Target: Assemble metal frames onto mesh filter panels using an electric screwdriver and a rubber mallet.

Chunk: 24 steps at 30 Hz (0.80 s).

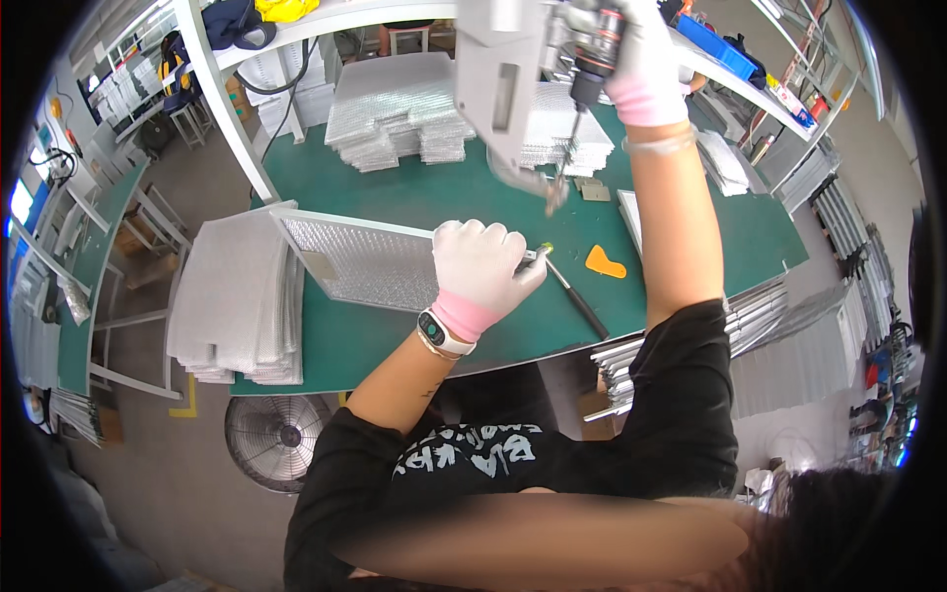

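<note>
My left hand (481, 264), in a white glove with a pink cuff, is closed over the edge of a thin framed panel (360, 259) with a silvery, mesh-like face. The panel tilts up from the green table. Raised at the upper right, my right hand (639, 74) is gloved too and wrapped around a black power screwdriver (598, 61). Its long bit points down, blurred, above the tabletop. Close to my left thumb lies a black-handled tool (584, 308) with a slim shaft. To its right is a yellow plastic scraper (605, 262).
A pale grey machine arm or bracket (503, 84) hangs beside the screwdriver. Bubble-wrap-like sheets form a stack (395, 109) at the back, another (237, 286) at the left and a third (567, 133) behind the bit. A floor fan (281, 442) stands below the green table (434, 355).
</note>
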Each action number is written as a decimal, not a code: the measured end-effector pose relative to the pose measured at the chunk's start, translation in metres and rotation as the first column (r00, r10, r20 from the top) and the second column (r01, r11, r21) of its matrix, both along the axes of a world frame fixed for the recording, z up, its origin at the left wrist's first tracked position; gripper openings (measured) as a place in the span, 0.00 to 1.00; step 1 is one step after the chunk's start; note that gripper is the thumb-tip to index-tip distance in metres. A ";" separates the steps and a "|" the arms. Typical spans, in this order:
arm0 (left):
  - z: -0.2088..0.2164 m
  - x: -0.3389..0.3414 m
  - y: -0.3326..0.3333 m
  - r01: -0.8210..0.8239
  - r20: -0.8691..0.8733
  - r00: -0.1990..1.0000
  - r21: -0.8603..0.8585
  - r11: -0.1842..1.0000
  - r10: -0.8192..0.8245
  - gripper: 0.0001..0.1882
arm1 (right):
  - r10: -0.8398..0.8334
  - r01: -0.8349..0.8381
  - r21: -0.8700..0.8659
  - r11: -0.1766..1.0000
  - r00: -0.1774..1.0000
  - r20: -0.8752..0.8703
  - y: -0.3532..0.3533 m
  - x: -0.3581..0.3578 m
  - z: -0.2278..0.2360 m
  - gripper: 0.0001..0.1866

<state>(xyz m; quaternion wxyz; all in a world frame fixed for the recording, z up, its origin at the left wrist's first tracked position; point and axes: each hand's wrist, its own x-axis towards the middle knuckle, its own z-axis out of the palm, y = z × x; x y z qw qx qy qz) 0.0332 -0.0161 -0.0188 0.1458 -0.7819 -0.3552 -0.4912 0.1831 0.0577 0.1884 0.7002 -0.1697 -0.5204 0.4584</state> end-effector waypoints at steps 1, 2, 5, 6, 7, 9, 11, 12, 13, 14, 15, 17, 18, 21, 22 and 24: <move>-0.001 0.000 0.002 0.008 0.003 1.000 0.006 1.000 -0.008 0.18 | 0.487 -0.473 0.121 0.873 0.858 -0.162 0.011 0.003 -0.003 0.06; -0.001 -0.001 0.005 0.004 0.010 1.000 0.001 1.000 -0.004 0.18 | 0.847 -0.794 0.297 0.529 0.473 -0.243 0.022 0.011 -0.005 0.06; 0.001 -0.003 0.009 -0.015 -0.044 0.999 -0.067 0.998 0.012 0.17 | 0.007 0.071 0.248 0.966 0.954 -0.300 -0.022 -0.015 0.004 0.15; 0.002 -0.002 0.009 -0.009 -0.041 0.999 -0.060 0.998 0.006 0.17 | -0.040 0.102 0.167 0.981 0.939 -0.341 -0.025 -0.014 0.002 0.17; 0.002 -0.002 0.010 -0.004 -0.039 0.999 -0.053 0.999 0.002 0.17 | -0.040 0.097 0.158 0.983 0.943 -0.330 -0.025 -0.015 0.000 0.17; 0.002 0.000 0.014 0.005 -0.006 1.000 -0.031 0.999 -0.005 0.16 | -0.055 0.111 0.159 0.981 0.945 -0.321 -0.027 -0.019 -0.004 0.17; -0.001 0.001 0.013 0.012 0.020 1.000 -0.004 1.000 -0.012 0.15 | -0.068 0.125 0.164 0.978 0.946 -0.318 -0.028 -0.022 -0.006 0.17; -0.001 0.001 0.013 0.026 0.034 0.999 -0.009 1.000 -0.026 0.14 | -0.075 0.135 0.172 0.976 0.945 -0.320 -0.028 -0.024 -0.007 0.16; -0.002 0.000 0.014 0.041 0.047 0.998 -0.013 0.999 -0.040 0.14 | -0.081 0.146 0.180 0.973 0.943 -0.323 -0.029 -0.025 -0.007 0.16; 0.000 -0.001 0.013 0.041 0.047 0.998 -0.012 0.999 -0.040 0.14 | -0.088 0.157 0.189 0.969 0.940 -0.328 -0.029 -0.025 -0.007 0.16; 0.001 -0.003 0.010 0.023 -0.004 1.000 -0.059 0.998 -0.023 0.13 | -0.095 0.167 0.194 0.967 0.938 -0.334 -0.029 -0.025 -0.008 0.16; 0.003 -0.003 0.009 0.003 -0.060 0.998 -0.105 0.994 -0.009 0.13 | -0.109 0.190 0.206 0.960 0.931 -0.348 -0.029 -0.024 -0.010 0.16; 0.004 -0.002 0.008 0.012 -0.035 0.999 -0.086 0.996 -0.015 0.12 | -0.118 0.203 0.213 0.956 0.927 -0.357 -0.030 -0.023 -0.010 0.16; 0.004 -0.002 0.009 0.029 -0.004 1.000 -0.063 0.998 -0.029 0.04 | 0.003 0.021 0.165 0.986 0.990 -0.144 -0.019 -0.013 -0.030 0.17; 0.003 -0.002 0.010 0.034 0.009 0.999 -0.061 0.998 -0.034 0.08 | -0.041 0.053 0.141 0.989 0.995 -0.092 -0.020 -0.020 -0.034 0.18; 0.002 -0.003 0.011 0.029 -0.014 0.999 -0.088 0.996 -0.031 0.08 | -0.030 0.049 0.155 0.987 0.992 -0.123 -0.023 -0.029 -0.033 0.19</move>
